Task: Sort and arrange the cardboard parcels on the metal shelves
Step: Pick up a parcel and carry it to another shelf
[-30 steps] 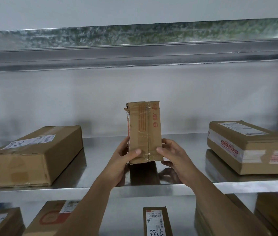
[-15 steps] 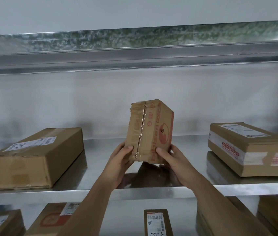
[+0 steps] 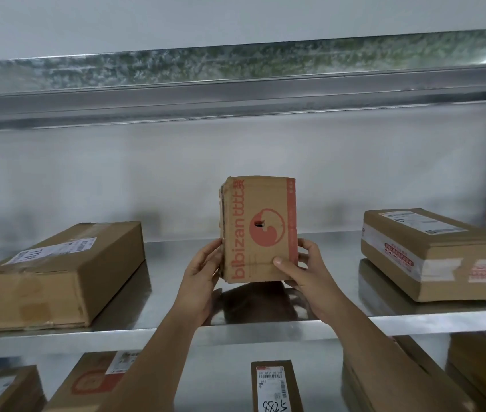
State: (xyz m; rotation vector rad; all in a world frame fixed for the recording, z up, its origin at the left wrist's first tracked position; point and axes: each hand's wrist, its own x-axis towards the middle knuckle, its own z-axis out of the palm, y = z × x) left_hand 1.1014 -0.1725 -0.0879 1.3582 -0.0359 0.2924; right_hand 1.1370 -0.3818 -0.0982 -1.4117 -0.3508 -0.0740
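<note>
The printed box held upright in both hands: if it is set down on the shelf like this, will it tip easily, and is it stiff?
The printed box is taller than wide, so probably tippy. A small hole and a frayed left edge suggest soft cardboard.

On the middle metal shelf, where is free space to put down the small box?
Bare steel lies between the long brown carton at left and the taped carton at right, under the small red-printed box. The right end is crowded.

Single head-worn view, faces forward at middle metal shelf (image 3: pixel 265 328), close range; lower shelf (image 3: pixel 221 379) at bottom edge.
</note>
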